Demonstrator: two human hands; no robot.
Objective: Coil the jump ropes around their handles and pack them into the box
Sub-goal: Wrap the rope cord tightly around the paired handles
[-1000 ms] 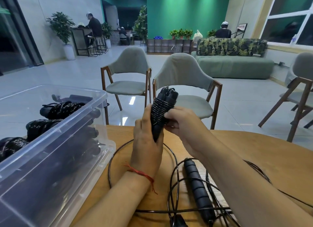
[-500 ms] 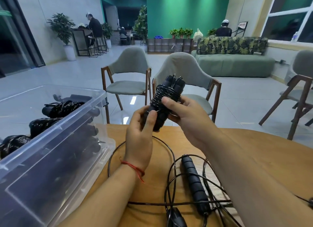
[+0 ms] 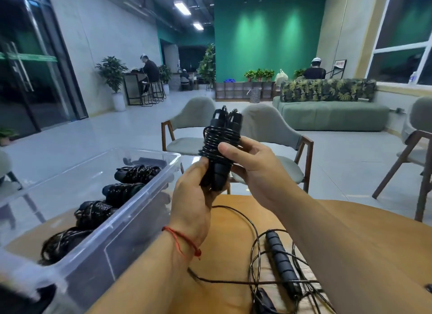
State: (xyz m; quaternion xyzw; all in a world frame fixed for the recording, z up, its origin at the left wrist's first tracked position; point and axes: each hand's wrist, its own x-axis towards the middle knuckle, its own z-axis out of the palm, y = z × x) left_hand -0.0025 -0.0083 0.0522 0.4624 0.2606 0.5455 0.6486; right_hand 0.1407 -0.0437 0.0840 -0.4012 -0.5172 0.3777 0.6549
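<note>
I hold a black jump rope bundle (image 3: 219, 140) upright in front of me, its cord wound round the two handles. My left hand (image 3: 194, 196) grips the lower ends of the handles. My right hand (image 3: 252, 164) holds the coiled part, thumb pressed across the windings. The clear plastic box (image 3: 112, 222) stands at the left on the wooden table (image 3: 233, 243) with several coiled black ropes (image 3: 121, 192) inside. A loose jump rope handle (image 3: 281, 262) and its tangled cord (image 3: 254, 243) lie on the table under my right forearm.
Two grey chairs (image 3: 275, 135) with wooden legs stand just beyond the table's far edge. Another chair (image 3: 418, 150) is at the right. A green sofa (image 3: 332, 114) and seated people are far back in the room.
My hands have raised the bundle and turned it more upright. My right thumb now presses across the coils. The view has tilted upward.
</note>
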